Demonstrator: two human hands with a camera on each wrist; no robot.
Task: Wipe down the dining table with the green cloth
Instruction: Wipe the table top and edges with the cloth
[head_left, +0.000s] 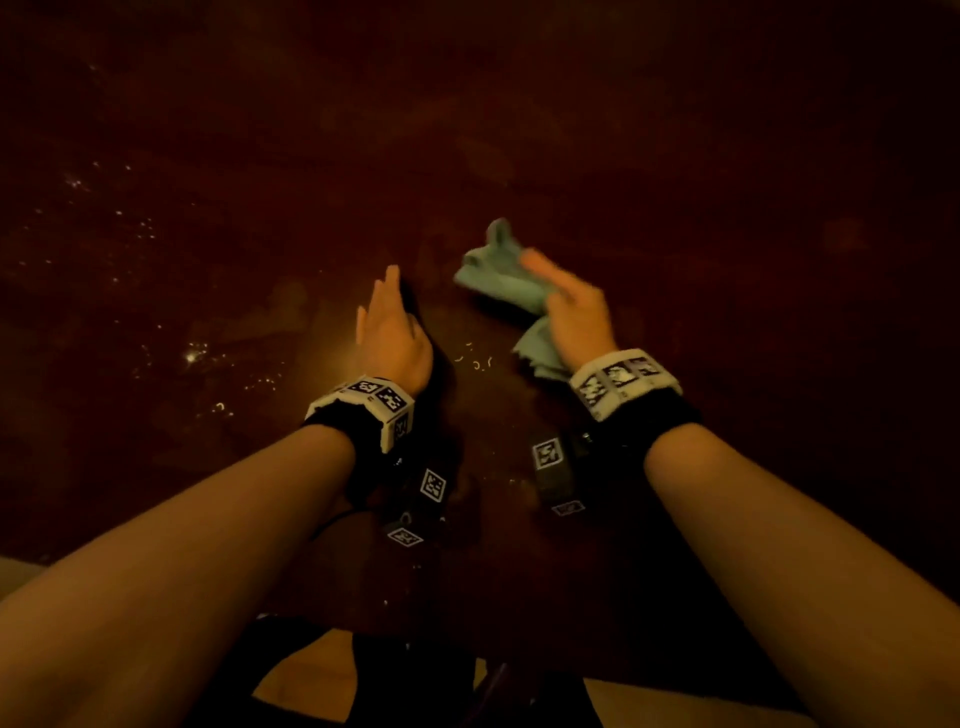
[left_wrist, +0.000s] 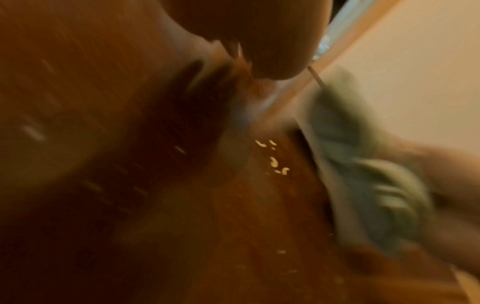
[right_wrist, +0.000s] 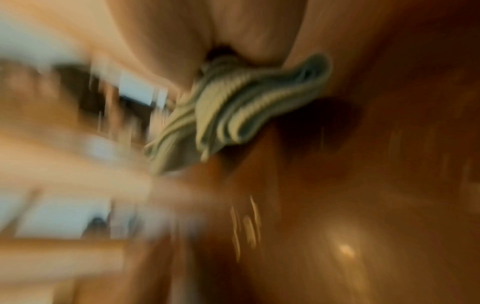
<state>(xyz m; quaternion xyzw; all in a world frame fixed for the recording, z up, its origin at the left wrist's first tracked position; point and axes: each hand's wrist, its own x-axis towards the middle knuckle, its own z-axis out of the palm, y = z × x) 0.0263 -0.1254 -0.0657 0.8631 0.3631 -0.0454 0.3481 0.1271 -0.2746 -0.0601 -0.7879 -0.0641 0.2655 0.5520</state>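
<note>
Head view: green cloth (head_left: 498, 275) runs diagonally, far-left to near-right.

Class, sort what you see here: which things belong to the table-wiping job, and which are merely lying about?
Job:
crumpled green cloth, gripped by right hand
dark reddish-brown wooden table
open left hand

Lying about:
pale curled crumbs between the hands

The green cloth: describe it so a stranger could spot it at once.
On the dark reddish-brown dining table, look just beyond the two forearms. The right hand grips the bunched green cloth, the only pale green thing there; the left hand holds nothing.
</note>
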